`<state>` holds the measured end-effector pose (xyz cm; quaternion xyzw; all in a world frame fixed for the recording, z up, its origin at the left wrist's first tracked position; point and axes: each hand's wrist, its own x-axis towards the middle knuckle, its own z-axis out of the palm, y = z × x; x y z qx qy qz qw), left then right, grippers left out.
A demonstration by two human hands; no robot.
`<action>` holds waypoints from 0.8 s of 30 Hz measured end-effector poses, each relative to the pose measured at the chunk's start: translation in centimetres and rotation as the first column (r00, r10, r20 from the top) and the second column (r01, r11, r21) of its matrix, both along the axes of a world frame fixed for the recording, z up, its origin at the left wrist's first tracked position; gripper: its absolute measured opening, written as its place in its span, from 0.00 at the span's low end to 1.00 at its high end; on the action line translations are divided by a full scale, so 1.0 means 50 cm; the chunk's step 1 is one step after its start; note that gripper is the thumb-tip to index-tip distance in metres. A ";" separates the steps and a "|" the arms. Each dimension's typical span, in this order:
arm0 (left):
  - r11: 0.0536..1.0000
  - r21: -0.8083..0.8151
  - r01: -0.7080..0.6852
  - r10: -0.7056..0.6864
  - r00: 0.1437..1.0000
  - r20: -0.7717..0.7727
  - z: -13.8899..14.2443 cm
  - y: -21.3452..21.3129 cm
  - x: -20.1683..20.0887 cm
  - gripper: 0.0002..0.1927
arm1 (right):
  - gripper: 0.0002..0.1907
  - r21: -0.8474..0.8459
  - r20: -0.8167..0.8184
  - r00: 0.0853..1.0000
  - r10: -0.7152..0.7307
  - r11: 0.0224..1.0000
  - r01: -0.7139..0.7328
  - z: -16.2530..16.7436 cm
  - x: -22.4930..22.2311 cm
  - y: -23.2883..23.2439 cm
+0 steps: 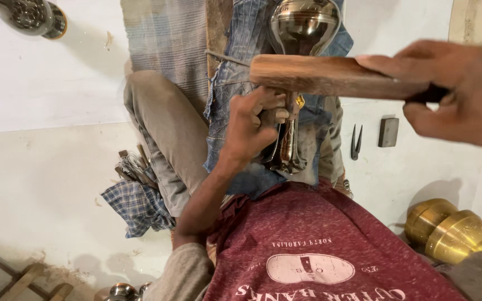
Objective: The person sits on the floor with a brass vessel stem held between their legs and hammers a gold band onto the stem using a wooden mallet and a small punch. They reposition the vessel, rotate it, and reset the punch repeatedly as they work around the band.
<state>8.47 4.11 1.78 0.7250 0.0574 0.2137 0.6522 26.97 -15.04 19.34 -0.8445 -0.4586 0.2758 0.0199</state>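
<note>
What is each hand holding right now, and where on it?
Right hand grips the wooden block by its right end. Left hand clasps the metal vessel around its narrow stem.

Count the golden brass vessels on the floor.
2, side by side at the lower right: one golden brass vessel nearer the lap, the other against the frame edge, partly covered by a sleeve. More may lie hidden out of frame.

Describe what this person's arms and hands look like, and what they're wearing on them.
Both hands are bare, with no gloves, and no rings or watch can be seen. The left hand shows a bare forearm up to a grey-beige sleeve pushed up near the elbow. The right hand is blurred; a grey-beige patch at the lower right edge may be its sleeve.
</note>
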 end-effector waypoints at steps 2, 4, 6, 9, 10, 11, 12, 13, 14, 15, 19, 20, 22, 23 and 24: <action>0.994 -0.099 -0.040 0.041 0.999 0.017 0.006 -0.010 -0.003 0.23 | 0.40 -0.057 0.015 0.998 0.068 0.996 -0.067 0.003 0.015 0.028; 0.992 -0.076 -0.100 0.099 0.995 -0.014 0.004 -0.018 -0.004 0.22 | 0.41 -0.023 -0.038 0.999 0.009 1.000 -0.010 0.012 0.030 0.054; 0.981 -0.116 -0.154 0.148 0.987 -0.057 -0.001 -0.032 -0.010 0.21 | 0.38 -0.160 0.123 0.986 0.116 0.982 -0.095 0.015 0.034 0.080; 0.945 -0.190 -0.265 0.254 0.964 -0.078 -0.005 -0.056 -0.016 0.19 | 0.39 -0.208 0.089 0.991 0.099 0.975 -0.078 0.031 0.038 0.115; 0.933 -0.180 -0.312 0.304 0.950 -0.071 -0.004 -0.065 -0.017 0.17 | 0.39 -0.167 0.075 0.991 0.110 0.981 -0.096 0.036 0.031 0.122; 0.919 -0.170 -0.356 0.350 0.935 -0.060 -0.002 -0.071 -0.018 0.15 | 0.40 -0.126 0.061 0.991 0.123 0.985 -0.114 0.040 0.028 0.130; 0.910 -0.212 -0.357 0.345 0.934 -0.093 0.002 -0.075 -0.022 0.17 | 0.40 -0.047 0.102 0.977 0.185 0.982 -0.181 0.042 0.024 0.136; 0.896 -0.255 -0.364 0.343 0.931 -0.125 0.006 -0.078 -0.023 0.19 | 0.40 0.029 0.150 0.958 0.246 0.967 -0.253 0.045 0.023 0.142; 0.878 -0.298 -0.375 0.341 0.926 -0.160 0.011 -0.080 -0.025 0.21 | 0.41 -0.067 0.117 0.962 0.247 0.968 -0.240 0.046 0.025 0.144; 0.885 -0.284 -0.370 0.344 0.929 -0.139 0.016 -0.080 -0.026 0.20 | 0.43 -0.166 0.079 0.968 0.240 0.960 -0.224 0.043 0.028 0.146; 0.924 -0.179 -0.338 0.342 0.940 -0.010 0.029 -0.069 -0.005 0.18 | 0.42 -0.013 0.032 0.990 0.136 0.991 -0.136 0.007 0.048 0.112; 0.931 -0.145 -0.336 0.341 0.940 0.007 0.034 -0.069 -0.006 0.18 | 0.41 0.078 -0.067 0.992 0.110 0.991 -0.105 -0.013 0.052 0.101; 0.968 -0.023 -0.248 0.247 0.968 -0.051 0.038 -0.059 -0.006 0.19 | 0.40 0.249 -0.251 0.965 0.075 0.968 -0.011 -0.050 0.060 0.077; 0.978 0.044 -0.206 0.209 0.975 -0.072 0.039 -0.050 -0.006 0.19 | 0.40 0.301 -0.274 0.958 0.080 0.954 0.007 -0.067 0.063 0.066; 0.982 0.059 -0.181 0.185 0.980 -0.067 0.039 -0.044 -0.003 0.18 | 0.39 0.349 -0.302 0.950 0.077 0.936 0.035 -0.079 0.056 0.052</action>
